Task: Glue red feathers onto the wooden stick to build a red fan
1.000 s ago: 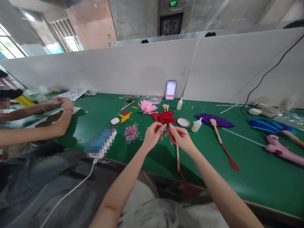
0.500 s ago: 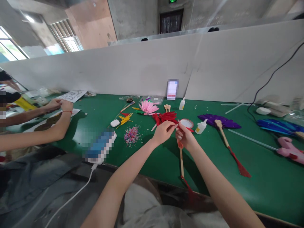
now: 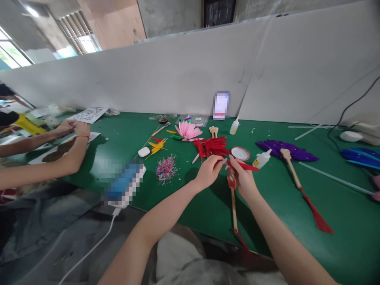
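Observation:
A narrow red feather lies across the fingers of my right hand, its tip pointing right. That hand is closed on it with thumb and fingers. My left hand is pinched at the feather's left end, the fingertips of both hands almost meeting. Under my right hand runs a wooden handle with a red tassel at its near end; its top is partly hidden by my fingers. Just beyond my hands are a pile of red feathers and a round white dish with a reddish rim.
Glue bottles and a purple feather fan sit to the right. Leftward are pink feathers, yellow feathers, colourful bits and a cabled phone. A co-worker's hands hold paper at far left.
The red feather now shows stretched out to the right across my right hand. My hands stay close together, and the whole view has shifted slightly.

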